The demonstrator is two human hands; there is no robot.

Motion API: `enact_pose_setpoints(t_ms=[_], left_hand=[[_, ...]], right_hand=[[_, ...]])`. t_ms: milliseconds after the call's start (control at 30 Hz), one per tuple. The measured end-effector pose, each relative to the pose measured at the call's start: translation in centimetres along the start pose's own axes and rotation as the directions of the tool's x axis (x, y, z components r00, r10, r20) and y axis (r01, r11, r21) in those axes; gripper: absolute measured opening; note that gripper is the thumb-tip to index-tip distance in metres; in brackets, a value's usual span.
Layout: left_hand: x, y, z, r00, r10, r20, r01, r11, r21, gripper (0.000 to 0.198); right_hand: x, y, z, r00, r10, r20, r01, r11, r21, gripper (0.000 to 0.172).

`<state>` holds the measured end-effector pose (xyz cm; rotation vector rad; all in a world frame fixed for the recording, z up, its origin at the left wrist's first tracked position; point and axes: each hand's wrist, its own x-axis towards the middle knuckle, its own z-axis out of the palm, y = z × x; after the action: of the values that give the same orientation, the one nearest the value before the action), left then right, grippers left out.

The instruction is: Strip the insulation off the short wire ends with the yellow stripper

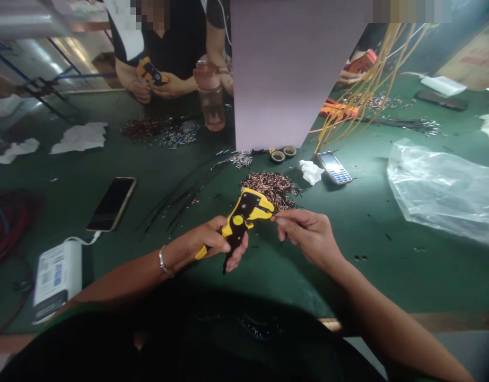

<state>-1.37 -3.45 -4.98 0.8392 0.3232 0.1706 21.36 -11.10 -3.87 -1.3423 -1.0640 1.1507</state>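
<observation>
My left hand (pixel 212 241) is closed around the handles of a yellow and black wire stripper (pixel 244 215), its jaws pointing up and right. My right hand (pixel 304 231) pinches something thin at the stripper's jaws; I cannot make out what it is. Just beyond the tool lies a heap of copper-coloured wire scraps (pixel 272 187). A bundle of thin black wires (pixel 184 193) is spread on the green table (pixel 387 254) to the left of the heap.
A smartphone (pixel 111 203) and a white power bank (pixel 57 277) lie at the left. A keypad phone (pixel 334 167), crumpled tissue (pixel 310 172), tape rolls (pixel 282 154), a pink bottle (pixel 211 101) and a clear plastic bag (pixel 443 191) surround the work spot. Another person's hands (pixel 157 85) hold a similar tool opposite.
</observation>
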Motion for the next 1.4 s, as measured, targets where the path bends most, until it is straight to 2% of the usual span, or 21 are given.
enact_pose_setpoints(t_ms=[367, 533, 967, 1033, 1100, 1200, 1267, 1333, 1400], left_hand=[[-0.1, -0.1, 0.5, 0.999, -0.004, -0.045, 0.004, 1.0, -0.004, 0.019], [-0.3, -0.2, 1.0, 0.997, 0.002, -0.076, -0.002, 1.0, 0.0, 0.013], [-0.5, -0.4, 1.5, 0.989, 0.01, -0.145, -0.006, 1.0, 0.027, 0.014], [-0.4, -0.4, 1.4, 0.987, 0.022, -0.161, -0.017, 0.999, 0.03, 0.015], [-0.3, -0.4, 1.2, 0.983, 0.035, -0.178, -0.03, 0.999, 0.031, 0.015], [-0.1, -0.5, 0.9, 0.979, 0.059, -0.197, -0.055, 0.998, 0.025, 0.016], [0.0, -0.6, 0.7, 0.978, 0.072, -0.195, -0.069, 0.997, 0.019, 0.016], [0.1, -0.7, 0.6, 0.975, 0.086, -0.204, -0.084, 0.996, 0.018, 0.016], [0.2, -0.9, 0.5, 0.969, 0.106, -0.224, -0.101, 0.994, 0.033, 0.015]], right_hand=[[0.2, 0.2, -0.3, 1.0, -0.031, 0.0, 0.03, 0.999, -0.043, 0.014], [0.3, 0.4, -0.3, 1.0, 0.001, 0.002, -0.001, 0.999, -0.04, 0.017], [0.6, 0.8, -0.2, 0.999, 0.05, 0.016, -0.05, 0.999, 0.001, 0.02], [0.6, 0.9, -0.5, 0.999, -0.008, -0.038, 0.005, 0.997, -0.072, 0.022], [0.4, 0.8, -0.6, 0.979, -0.148, -0.137, 0.114, 0.966, -0.23, 0.021], [-0.4, 0.1, -0.6, 0.881, -0.416, -0.226, 0.269, 0.833, -0.484, 0.015], [-1.1, -0.4, -0.3, 0.847, -0.488, -0.211, 0.312, 0.778, -0.545, 0.014], [-1.5, -0.6, 0.3, 0.894, -0.427, -0.134, 0.307, 0.804, -0.51, 0.018], [-1.8, -0.3, 1.2, 0.97, -0.243, 0.009, 0.226, 0.887, -0.403, 0.023]])
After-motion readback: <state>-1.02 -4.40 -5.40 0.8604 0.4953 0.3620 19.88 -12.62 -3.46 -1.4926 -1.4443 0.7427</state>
